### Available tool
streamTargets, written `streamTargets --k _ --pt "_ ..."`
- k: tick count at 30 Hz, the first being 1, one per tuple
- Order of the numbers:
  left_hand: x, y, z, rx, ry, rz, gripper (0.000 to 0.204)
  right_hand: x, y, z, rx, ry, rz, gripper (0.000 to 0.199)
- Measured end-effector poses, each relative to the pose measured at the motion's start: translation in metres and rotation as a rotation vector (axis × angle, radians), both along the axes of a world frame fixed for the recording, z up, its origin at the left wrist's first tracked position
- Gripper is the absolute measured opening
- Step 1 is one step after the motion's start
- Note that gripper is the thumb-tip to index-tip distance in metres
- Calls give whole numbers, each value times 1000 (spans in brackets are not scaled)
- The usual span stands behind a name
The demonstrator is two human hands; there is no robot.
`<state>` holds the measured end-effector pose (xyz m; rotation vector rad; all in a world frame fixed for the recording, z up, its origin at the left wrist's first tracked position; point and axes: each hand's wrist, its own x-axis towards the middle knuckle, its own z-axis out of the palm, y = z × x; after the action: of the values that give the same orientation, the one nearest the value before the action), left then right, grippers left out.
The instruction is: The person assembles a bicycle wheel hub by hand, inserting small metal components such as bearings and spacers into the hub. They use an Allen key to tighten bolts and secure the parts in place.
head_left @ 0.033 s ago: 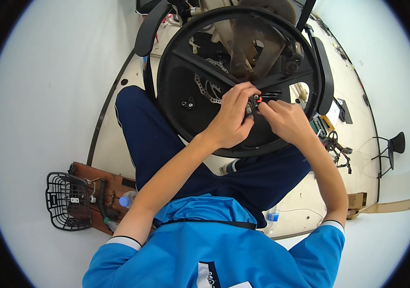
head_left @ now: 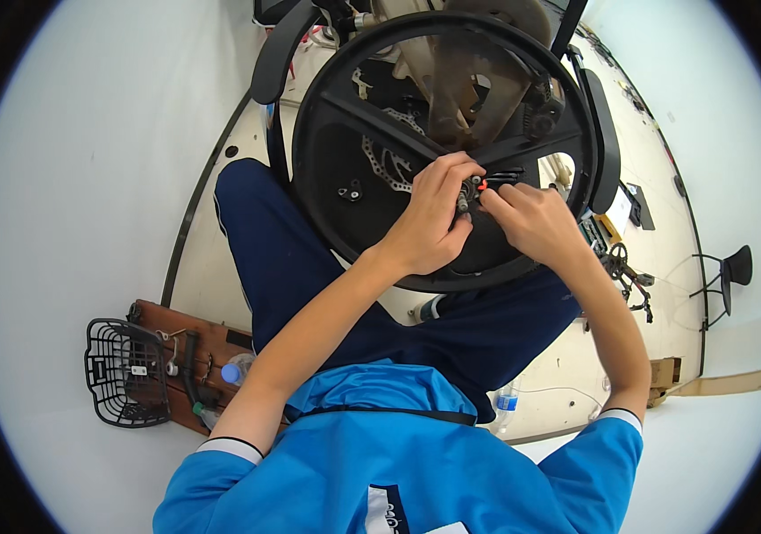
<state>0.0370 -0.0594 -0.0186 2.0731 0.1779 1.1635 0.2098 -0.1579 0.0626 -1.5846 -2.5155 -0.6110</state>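
Note:
A black spoked bicycle wheel [head_left: 371,122] lies in front of me above a dark seat. My left hand [head_left: 436,214] is closed round the metal hub [head_left: 463,203] at its middle, thumb and fingers on either side. Close on its right, my right hand [head_left: 530,221] has its fingers bent together beside the hub; what they pinch is hidden. A small red piece [head_left: 484,185] shows between the hands. Thin black rods [head_left: 507,176] lie just above the right fingers. Through the wheel I see a silver brake disc [head_left: 383,165] and a small dark part [head_left: 351,190].
Black armrests [head_left: 280,58] flank the wheel, with a grimy metal frame part [head_left: 469,98] beyond it. At lower left a black basket [head_left: 126,374] and a bottle [head_left: 236,369] rest by a brown board [head_left: 207,343]. Bike parts [head_left: 625,276] and a black chair [head_left: 729,271] stand right.
My right forearm and elbow have shifted slightly outward to the right. Both hands stay at the hub, and the wheel looks unmoved.

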Motion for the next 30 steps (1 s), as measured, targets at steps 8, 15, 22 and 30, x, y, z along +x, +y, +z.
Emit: streamTargets --k 8,15,22,30 --pt "2 -2 0 8 9 16 60 7 14 31 -78 -412 90 13" --pt "4 -2 -3 -27 0 -5 62 8 21 30 -47 -448 134 13" --pt "6 -2 -3 5 -13 -3 65 18 46 42 17 -520 433 12" --pt "9 -2 -7 -7 -46 -4 65 9 15 10 40 -293 90 11"
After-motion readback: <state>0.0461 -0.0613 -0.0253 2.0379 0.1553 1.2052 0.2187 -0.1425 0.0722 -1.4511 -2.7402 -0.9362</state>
